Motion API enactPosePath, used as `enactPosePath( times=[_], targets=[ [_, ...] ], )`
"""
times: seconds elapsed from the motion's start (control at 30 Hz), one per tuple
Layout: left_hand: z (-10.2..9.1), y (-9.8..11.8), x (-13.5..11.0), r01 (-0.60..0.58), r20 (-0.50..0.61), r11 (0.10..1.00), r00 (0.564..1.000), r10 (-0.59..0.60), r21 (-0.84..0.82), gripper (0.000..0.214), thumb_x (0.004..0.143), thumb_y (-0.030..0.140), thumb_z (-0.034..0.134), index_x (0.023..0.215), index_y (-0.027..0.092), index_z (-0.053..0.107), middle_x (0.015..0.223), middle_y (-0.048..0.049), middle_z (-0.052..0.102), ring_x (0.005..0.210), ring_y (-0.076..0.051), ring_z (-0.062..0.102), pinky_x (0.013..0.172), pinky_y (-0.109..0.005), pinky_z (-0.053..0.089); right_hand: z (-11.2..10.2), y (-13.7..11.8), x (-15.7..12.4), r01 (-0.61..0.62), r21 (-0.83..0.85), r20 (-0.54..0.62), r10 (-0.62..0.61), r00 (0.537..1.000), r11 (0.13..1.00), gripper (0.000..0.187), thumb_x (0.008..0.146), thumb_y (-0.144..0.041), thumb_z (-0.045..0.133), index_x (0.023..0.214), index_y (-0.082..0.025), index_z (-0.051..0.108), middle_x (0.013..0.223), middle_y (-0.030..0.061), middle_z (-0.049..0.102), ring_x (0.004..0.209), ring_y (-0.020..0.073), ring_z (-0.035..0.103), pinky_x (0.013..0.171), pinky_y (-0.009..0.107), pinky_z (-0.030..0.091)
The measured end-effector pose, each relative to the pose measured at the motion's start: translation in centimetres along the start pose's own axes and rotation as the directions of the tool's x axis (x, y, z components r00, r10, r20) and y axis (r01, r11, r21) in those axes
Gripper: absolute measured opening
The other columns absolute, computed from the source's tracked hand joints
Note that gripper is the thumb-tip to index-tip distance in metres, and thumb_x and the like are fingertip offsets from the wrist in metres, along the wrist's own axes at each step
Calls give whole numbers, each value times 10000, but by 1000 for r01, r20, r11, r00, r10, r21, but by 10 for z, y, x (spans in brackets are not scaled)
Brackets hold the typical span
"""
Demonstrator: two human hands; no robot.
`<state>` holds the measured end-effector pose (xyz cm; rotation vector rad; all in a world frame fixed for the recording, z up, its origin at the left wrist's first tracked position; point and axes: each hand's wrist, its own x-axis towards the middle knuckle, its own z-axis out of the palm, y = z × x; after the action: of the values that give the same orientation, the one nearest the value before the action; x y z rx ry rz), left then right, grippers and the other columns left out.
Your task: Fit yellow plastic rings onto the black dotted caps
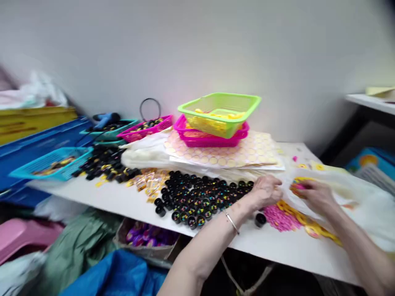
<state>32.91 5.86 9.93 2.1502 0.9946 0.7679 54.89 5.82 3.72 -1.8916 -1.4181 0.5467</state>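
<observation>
My left hand (267, 191), with a bracelet on its wrist, is closed at the edge of a thin white plastic bag (336, 185). Its fingertips are slightly blurred. At the bag's mouth, my right hand (316, 197) pinches a small pink piece (299, 186), with yellow pieces beside it. Below the hands lies a heap of small pink pieces (282, 218), bordered by a strip of yellow pieces (322, 232). Many small round black cups (200, 201) with colourful bits inside stand left of my left hand. One black cup (260, 220) sits apart, under my left wrist.
A green basket (219, 119) rests on a pink basket (211, 137), atop sheets of round stickers (216, 158). Golden packets (151, 185), black parts (106, 162) and a turquoise basket (52, 164) lie leftward. An open box of purple items (151, 236) is below the table edge.
</observation>
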Motion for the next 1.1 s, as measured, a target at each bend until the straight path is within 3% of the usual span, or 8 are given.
enactPosePath(
  times=[0.1, 0.23, 0.4, 0.5, 0.57, 0.63, 0.83, 1.1],
  targets=[
    [-46, -16, -34, -64, -56, 998, 997, 62, -24, 240, 692, 218, 564, 897, 161, 675, 903, -56, 667, 857, -190, 587, 771, -282, 464, -7, 1, -7, -175, 251, -155, 219, 963, 952, 246, 483, -310, 699, 719, -250, 662, 878, 109, 682, 886, 319, 608, 773, 427, 457],
    [-113, -39, -98, 30, -329, 997, 943, -50, -64, 142, 705, 210, 588, 807, 160, 673, 886, -45, 656, 830, -154, 582, 793, -257, 455, 3, -46, -42, -176, 517, -82, 253, 964, 838, 294, 405, -305, 759, 686, -300, 672, 957, 107, 662, 903, 302, 603, 759, 440, 459],
    [-178, -101, -181, 402, -688, 898, 601, -406, -179, 123, 687, 212, 597, 779, 182, 672, 850, -20, 659, 809, -148, 593, 789, -260, 462, 61, -140, -74, -170, 616, 272, -6, 962, 769, 298, 472, -290, 790, 753, -279, 691, 848, 83, 649, 718, 194, 601, 695, 373, 475],
    [-201, -145, -226, 538, -778, 816, 414, -474, -211, 160, 674, 204, 580, 800, 177, 674, 854, -21, 659, 845, -173, 598, 821, -299, 464, 112, -195, -85, -92, 560, 488, -238, 840, 824, 275, 563, -303, 753, 820, -249, 673, 797, 26, 644, 705, 165, 579, 659, 320, 463],
    [-208, -168, -248, 601, -800, 777, 365, -477, -189, 215, 678, 225, 582, 865, 174, 675, 931, -38, 656, 922, -198, 586, 868, -333, 451, 148, -228, -90, 21, 529, 576, -377, 725, 848, 216, 627, -291, 702, 826, -217, 662, 785, 8, 632, 720, 151, 559, 670, 291, 441],
    [-211, -181, -262, 638, -791, 763, 410, -454, -107, 255, 678, 254, 605, 912, 179, 674, 1009, -53, 643, 1002, -218, 556, 916, -356, 429, 185, -253, -91, 152, 499, 619, -473, 627, 853, 154, 664, -263, 657, 799, -189, 653, 773, 4, 620, 725, 144, 540, 678, 276, 421],
    [-207, -183, -258, 587, -624, 758, 713, -319, 284, 242, 704, 328, 633, 911, 214, 683, 1128, -69, 577, 1092, -249, 468, 968, -404, 384, 269, -292, -85, 627, 334, 611, -668, 424, 704, 121, 732, -161, 551, 809, -170, 644, 793, 11, 578, 780, 141, 504, 708, 265, 367],
    [-205, -178, -242, 627, -494, 705, 751, -437, 330, 272, 699, 287, 603, 952, 227, 684, 1239, -65, 511, 1195, -304, 362, 1018, -481, 323, 285, -319, -91, 964, -44, 738, -642, 209, 263, 153, 786, -144, 458, 787, -186, 605, 826, 51, 547, 796, 176, 431, 605, 281, 285]
  ],
)
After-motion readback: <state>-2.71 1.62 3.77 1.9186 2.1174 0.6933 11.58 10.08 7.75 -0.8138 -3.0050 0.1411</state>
